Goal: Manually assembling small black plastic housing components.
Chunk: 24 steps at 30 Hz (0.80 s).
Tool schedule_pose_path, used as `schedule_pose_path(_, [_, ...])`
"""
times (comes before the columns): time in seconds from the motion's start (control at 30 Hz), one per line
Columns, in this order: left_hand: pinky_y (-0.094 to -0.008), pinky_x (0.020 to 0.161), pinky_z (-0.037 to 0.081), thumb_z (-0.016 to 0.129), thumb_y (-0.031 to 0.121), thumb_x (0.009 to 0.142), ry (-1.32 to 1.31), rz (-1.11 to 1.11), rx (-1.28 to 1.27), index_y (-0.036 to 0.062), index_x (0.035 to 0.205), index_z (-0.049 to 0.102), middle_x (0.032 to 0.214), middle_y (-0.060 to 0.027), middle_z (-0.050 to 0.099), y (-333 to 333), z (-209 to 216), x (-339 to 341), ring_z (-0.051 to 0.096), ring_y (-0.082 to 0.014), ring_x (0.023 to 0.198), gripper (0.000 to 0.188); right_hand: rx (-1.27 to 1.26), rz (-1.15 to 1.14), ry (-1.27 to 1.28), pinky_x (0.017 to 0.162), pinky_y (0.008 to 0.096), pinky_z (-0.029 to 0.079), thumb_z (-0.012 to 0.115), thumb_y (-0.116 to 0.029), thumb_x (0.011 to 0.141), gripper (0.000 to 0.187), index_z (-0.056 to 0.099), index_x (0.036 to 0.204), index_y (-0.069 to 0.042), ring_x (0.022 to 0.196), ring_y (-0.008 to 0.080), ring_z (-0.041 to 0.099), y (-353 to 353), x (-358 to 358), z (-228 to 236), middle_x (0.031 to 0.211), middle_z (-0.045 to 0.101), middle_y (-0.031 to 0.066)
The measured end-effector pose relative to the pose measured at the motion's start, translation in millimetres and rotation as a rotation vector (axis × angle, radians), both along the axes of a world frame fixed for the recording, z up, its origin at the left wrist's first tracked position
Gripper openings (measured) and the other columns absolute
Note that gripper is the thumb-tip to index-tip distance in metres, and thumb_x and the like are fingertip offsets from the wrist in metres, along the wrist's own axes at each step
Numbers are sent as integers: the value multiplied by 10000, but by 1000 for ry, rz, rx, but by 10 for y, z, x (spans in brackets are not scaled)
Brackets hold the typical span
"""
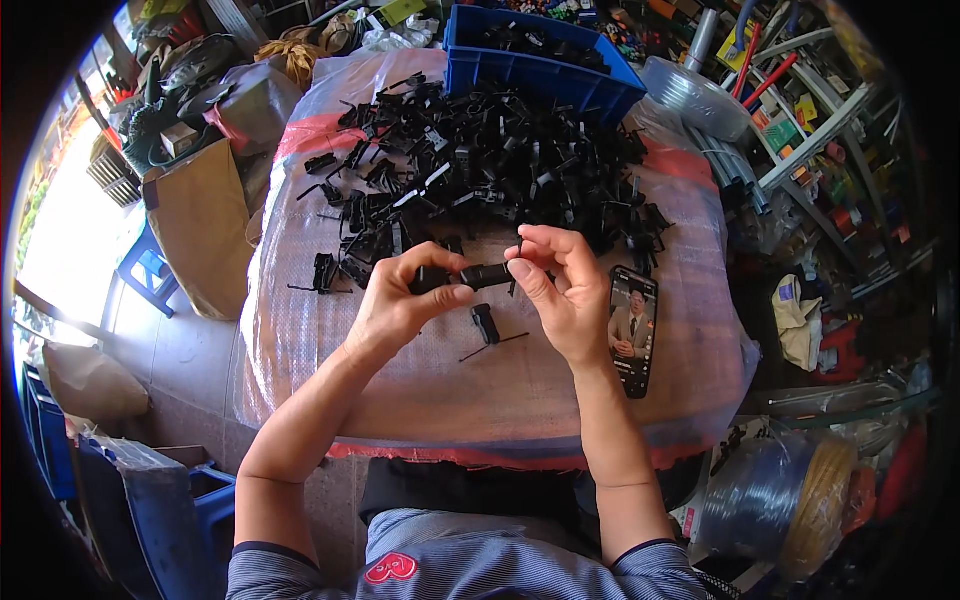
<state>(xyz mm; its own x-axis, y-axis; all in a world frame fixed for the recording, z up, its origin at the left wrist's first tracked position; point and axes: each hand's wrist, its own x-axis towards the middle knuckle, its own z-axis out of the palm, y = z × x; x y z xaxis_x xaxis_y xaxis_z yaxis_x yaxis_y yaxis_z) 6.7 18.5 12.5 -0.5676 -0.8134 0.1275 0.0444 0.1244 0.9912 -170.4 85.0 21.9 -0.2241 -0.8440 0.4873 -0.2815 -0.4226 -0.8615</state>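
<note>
— Our left hand (400,300) and right hand (560,290), what do they grip?

— Both pinch one black part (470,276), fingers closed on its ends. Under our fingertips lies a clip (486,323); beyond them, the pile (490,160); right of them, a phone (632,330).

A person seen from above, wearing a grey-and-blue finely striped short-sleeved shirt with dark sleeve hems and a red emblem on the chest; both forearms bare, no rings visible

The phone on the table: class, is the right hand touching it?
Apart. The head view shows bare table between the phone and the right hand, which is raised on a black part.
</note>
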Motion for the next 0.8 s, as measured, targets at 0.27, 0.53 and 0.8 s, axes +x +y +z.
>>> schedule_pose_path(0.27, [-222,679,404,698,74,744,156,28,-130,6,844,589,817,-23,562,44,-13,-35,514,-90,731,163,-96,148,149,672,209,407,636,-83,813,125,627,934,-54,787,82,502,0,72,0,916,551,47])
schedule_pose_path(0.53, [-288,594,454,695,10,686,31,135,-699,5,839,591,819,-109,567,114,50,-26,578,-215,710,185,311,425,-334,760,206,397,561,-150,878,142,581,937,-23,822,66,509,-41,13,-149,886,576,14])
schedule_pose_path(0.8, [-272,649,445,710,59,703,0,137,-503,-12,866,583,850,-94,568,56,17,-42,570,-178,746,218,325,397,-601,750,179,403,571,-117,872,114,552,964,-52,807,31,519,-33,82,-63,859,582,-15])
